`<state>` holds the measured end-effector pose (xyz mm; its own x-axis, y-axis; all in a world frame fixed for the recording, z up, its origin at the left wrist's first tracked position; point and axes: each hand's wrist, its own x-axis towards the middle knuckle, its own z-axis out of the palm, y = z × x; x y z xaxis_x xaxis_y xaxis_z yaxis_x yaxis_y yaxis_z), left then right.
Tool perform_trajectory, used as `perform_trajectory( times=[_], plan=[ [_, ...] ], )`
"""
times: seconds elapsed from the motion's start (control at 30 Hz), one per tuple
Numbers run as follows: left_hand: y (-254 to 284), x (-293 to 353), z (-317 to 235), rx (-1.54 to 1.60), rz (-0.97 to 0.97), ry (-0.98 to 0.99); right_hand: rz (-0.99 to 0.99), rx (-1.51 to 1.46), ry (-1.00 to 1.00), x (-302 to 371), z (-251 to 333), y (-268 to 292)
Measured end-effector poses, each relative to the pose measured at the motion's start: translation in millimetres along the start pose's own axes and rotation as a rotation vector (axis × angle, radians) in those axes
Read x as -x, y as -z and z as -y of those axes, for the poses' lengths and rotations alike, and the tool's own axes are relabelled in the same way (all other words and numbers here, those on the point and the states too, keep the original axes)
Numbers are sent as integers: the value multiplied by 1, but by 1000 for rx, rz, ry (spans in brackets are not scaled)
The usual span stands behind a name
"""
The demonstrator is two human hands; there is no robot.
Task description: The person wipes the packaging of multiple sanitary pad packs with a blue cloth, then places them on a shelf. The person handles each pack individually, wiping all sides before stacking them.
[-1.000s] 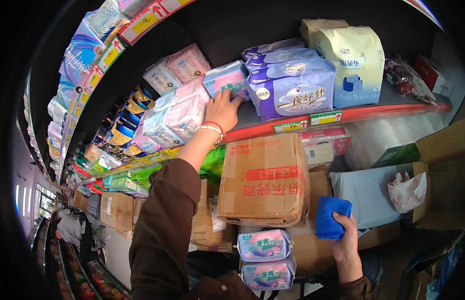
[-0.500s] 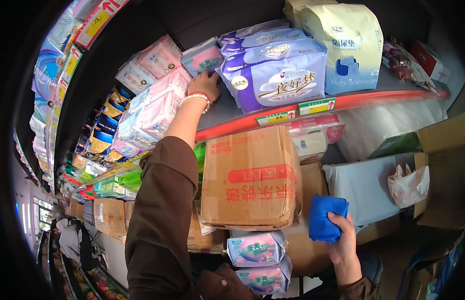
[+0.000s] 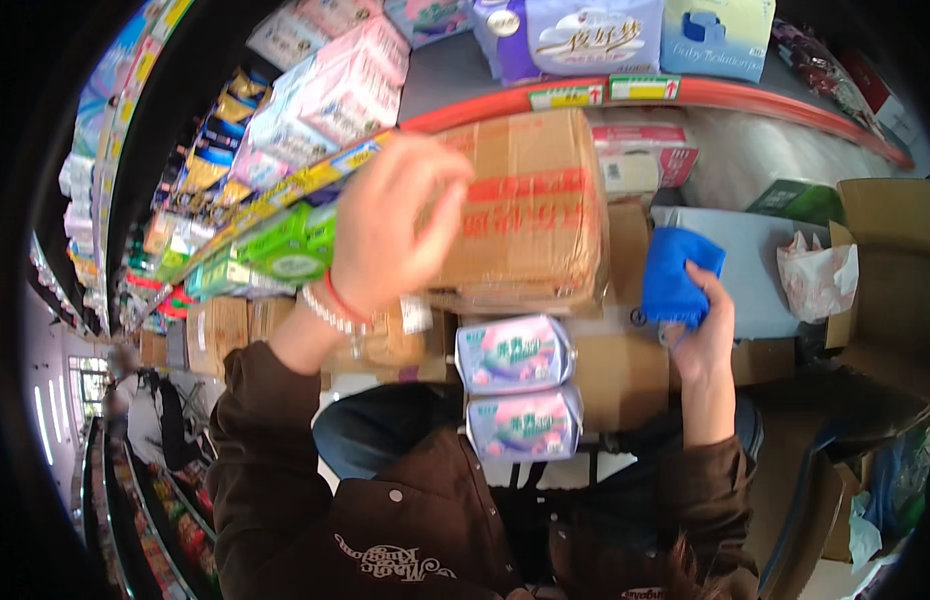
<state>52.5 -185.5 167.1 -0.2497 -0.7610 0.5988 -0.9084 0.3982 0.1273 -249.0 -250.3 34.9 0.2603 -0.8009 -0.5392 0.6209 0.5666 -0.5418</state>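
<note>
My left hand (image 3: 400,225), blurred by motion, is raised in front of the left side of a taped cardboard box (image 3: 535,225). Its fingers look bent, but the smear hides whether anything is in them. On the right, my right hand (image 3: 707,325) grips a folded blue cloth (image 3: 679,272), thumb on top. Two lilac soft packs with pink and green print, an upper pack (image 3: 515,355) and a lower pack (image 3: 525,424), lie one below the other just under the box, between my arms.
A red-edged shelf (image 3: 455,112) holds a purple pack (image 3: 595,38), a pale yellow bag (image 3: 713,42) and stacked pink packs (image 3: 350,85). At right are a grey-wrapped carton (image 3: 755,245), a crumpled white bag (image 3: 817,275) and an open cardboard box (image 3: 890,235). A person (image 3: 140,415) is far left.
My left hand has left the pink-and-green pack on the shelf and drawn back toward me. The view has tipped down, showing more of my lap. My right hand still grips the cloth.
</note>
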Motion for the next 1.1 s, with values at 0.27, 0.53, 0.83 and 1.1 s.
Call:
perform_trajectory(
  times=[0.27, 0.53, 0.83, 1.1],
  plan=[
    [-16, 152, -52, 212, 634, 302, 159, -91, 11, -5, -13, 3],
    [-59, 175, -45, 192, 563, 260, 160, -94, 24, -7, -8, 11],
    [-18, 152, -54, 129, 443, 186, 164, -49, 16, -6, -5, 16],
    [109, 81, -41, -39, 73, 140, 193, -90, -41, -7, -10, 10]
  ],
)
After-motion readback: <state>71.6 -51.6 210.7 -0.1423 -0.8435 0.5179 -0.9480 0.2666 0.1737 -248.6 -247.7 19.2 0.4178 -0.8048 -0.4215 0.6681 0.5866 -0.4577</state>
